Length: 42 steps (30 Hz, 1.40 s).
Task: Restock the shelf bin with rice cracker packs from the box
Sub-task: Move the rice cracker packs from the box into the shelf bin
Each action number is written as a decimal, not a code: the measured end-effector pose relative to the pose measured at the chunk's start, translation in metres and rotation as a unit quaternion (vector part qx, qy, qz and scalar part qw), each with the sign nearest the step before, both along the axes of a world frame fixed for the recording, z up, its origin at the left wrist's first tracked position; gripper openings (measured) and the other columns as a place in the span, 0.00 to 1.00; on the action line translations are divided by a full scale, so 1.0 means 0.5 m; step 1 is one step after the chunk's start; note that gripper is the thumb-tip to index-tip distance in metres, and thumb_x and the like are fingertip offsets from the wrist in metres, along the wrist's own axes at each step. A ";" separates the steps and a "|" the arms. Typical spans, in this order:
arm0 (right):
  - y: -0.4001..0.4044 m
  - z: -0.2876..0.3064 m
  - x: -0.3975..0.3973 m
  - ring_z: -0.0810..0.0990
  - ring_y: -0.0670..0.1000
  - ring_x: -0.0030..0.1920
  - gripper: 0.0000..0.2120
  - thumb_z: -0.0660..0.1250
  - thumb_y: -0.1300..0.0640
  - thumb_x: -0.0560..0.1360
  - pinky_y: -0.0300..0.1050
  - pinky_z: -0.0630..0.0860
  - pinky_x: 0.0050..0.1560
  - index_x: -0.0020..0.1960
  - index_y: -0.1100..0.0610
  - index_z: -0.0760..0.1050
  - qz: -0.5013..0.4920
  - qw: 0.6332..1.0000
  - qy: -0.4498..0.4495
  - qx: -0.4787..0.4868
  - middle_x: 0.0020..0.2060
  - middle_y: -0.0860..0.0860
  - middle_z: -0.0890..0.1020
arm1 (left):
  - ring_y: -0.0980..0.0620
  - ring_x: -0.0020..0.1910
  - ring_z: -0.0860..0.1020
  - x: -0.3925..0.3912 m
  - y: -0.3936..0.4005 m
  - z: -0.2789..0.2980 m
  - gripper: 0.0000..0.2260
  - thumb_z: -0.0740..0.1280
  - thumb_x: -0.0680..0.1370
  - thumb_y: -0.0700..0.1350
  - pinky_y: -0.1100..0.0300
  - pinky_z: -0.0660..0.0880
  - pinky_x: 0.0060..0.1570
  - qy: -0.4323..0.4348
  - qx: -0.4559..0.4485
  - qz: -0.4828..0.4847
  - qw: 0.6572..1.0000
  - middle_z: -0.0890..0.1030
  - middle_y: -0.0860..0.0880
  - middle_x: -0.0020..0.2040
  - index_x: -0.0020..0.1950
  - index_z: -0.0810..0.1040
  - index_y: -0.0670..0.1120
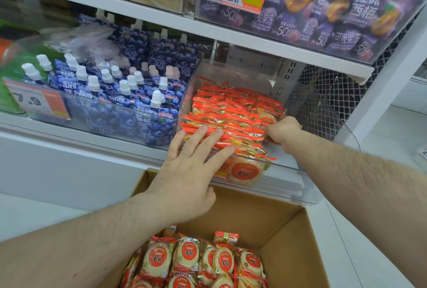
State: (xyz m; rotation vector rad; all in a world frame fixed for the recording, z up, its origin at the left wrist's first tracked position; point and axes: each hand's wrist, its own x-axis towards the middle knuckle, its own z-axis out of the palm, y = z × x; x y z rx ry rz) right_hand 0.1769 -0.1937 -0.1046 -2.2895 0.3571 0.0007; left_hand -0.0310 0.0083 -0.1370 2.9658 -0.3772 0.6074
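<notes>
Red rice cracker pks (233, 112) stacked in clear bin (284, 172), more in cardboard box (286, 230)

The rice cracker packs (231, 112) in the clear shelf bin (286, 172) are red and gold, with pale round crackers under red circular labels. The box (288, 225) is plain brown cardboard. Next door, the jelly pouches (129, 102) are blue with a blueberry print and white caps. Price tags (37, 102) are white and orange; the upper pouches (335, 17) look purple, perhaps with a plum print.
</notes>
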 end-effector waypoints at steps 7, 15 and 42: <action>-0.003 0.024 -0.030 0.85 0.54 0.44 0.15 0.79 0.65 0.66 0.49 0.83 0.48 0.49 0.61 0.78 0.035 0.995 0.060 0.077 0.43 0.55 0.84 | 0.43 0.77 0.56 0.002 0.003 0.001 0.39 0.66 0.63 0.51 0.41 0.46 0.72 0.002 0.015 -0.001 1.000 0.63 0.46 0.77 0.75 0.61 0.55; -0.019 0.055 -0.079 0.79 0.51 0.45 0.13 0.78 0.59 0.70 0.51 0.81 0.55 0.49 0.58 0.76 0.047 0.994 0.076 0.058 0.47 0.53 0.79 | 0.47 0.78 0.38 -0.005 0.006 0.015 0.38 0.60 0.71 0.51 0.47 0.30 0.71 0.032 -0.010 -0.010 0.999 0.43 0.50 0.80 0.79 0.46 0.59; 0.067 -0.398 -0.396 0.80 0.54 0.43 0.04 0.65 0.53 0.71 0.45 0.78 0.41 0.41 0.53 0.75 0.279 0.928 0.159 -0.191 0.40 0.50 0.81 | 0.54 0.58 0.75 -0.045 0.027 -0.097 0.20 0.64 0.77 0.49 0.54 0.74 0.60 0.477 -0.004 -0.061 0.877 0.78 0.55 0.59 0.68 0.71 0.52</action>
